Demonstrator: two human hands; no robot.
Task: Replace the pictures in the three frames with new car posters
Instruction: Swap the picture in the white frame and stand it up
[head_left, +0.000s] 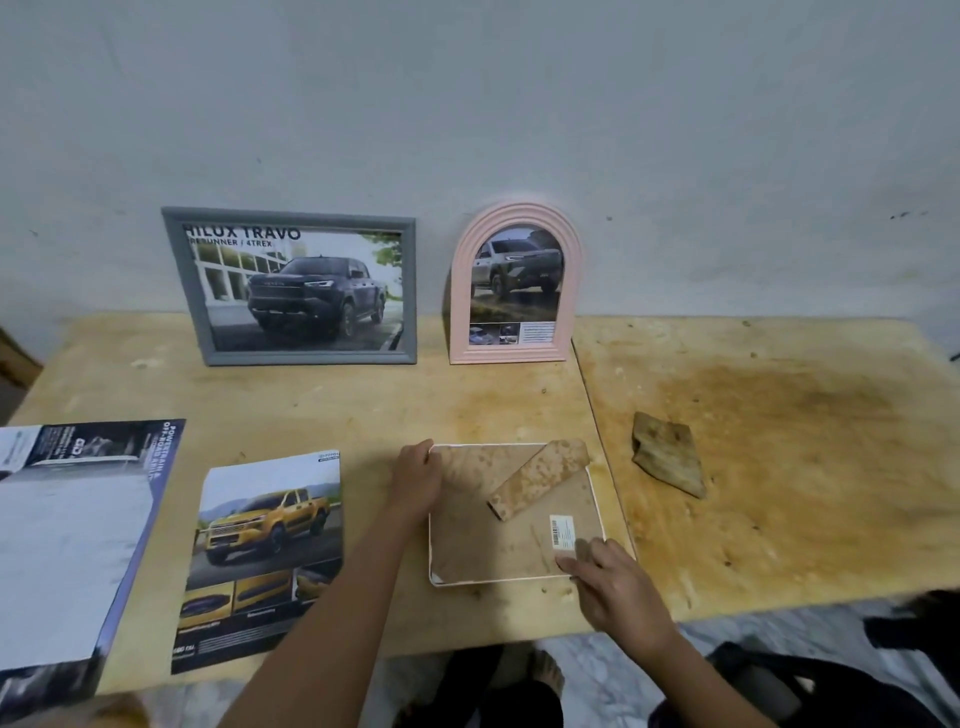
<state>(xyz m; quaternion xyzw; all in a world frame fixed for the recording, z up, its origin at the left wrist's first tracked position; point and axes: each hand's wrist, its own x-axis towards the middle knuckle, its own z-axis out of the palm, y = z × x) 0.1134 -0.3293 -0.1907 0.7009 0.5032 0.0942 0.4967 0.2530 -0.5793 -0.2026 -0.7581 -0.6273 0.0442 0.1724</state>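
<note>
A white-rimmed square frame (511, 551) lies face down on the wooden table, its brown backing board up and its stand flap (540, 478) folded out. My left hand (415, 478) rests on the frame's top left corner. My right hand (613, 582) touches the frame's bottom right corner near a barcode label (562, 530). A yellow pickup poster (260, 556) lies flat to the left of the frame. Against the wall stand a grey frame (296, 286) with a dark pickup picture and a pink arched frame (514, 286) with a truck picture.
A larger brochure sheet (72, 540) lies at the table's left front. A crumpled brown piece (667, 452) sits to the right of the square frame on a stained area of the table (779, 467). Dark objects are on the floor at lower right.
</note>
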